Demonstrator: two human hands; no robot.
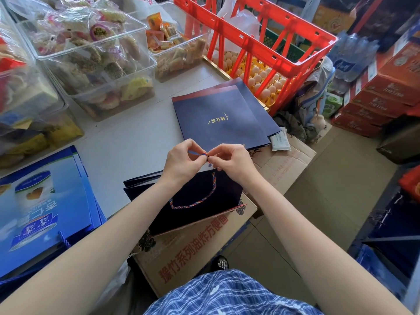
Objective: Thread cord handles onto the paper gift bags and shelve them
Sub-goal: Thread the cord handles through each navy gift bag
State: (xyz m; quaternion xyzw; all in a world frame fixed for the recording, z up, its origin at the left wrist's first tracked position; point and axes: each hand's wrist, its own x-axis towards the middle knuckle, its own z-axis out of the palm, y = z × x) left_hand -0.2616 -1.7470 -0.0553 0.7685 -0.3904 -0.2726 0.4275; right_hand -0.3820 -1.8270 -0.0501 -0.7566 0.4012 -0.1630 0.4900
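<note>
A dark navy paper gift bag lies flat on a cardboard box in front of me. A twisted red-and-blue cord handle loops across its face. My left hand and my right hand meet just above the bag's top edge, and both pinch the free end of the cord between fingertips. Beyond my hands a stack of flat navy gift bags with gold lettering lies on the table.
Blue printed gift bags are stacked at the left on the grey table. Clear bins of wrapped snacks stand at the back left. A red crate over egg trays sits at the back right. Cardboard boxes lie below.
</note>
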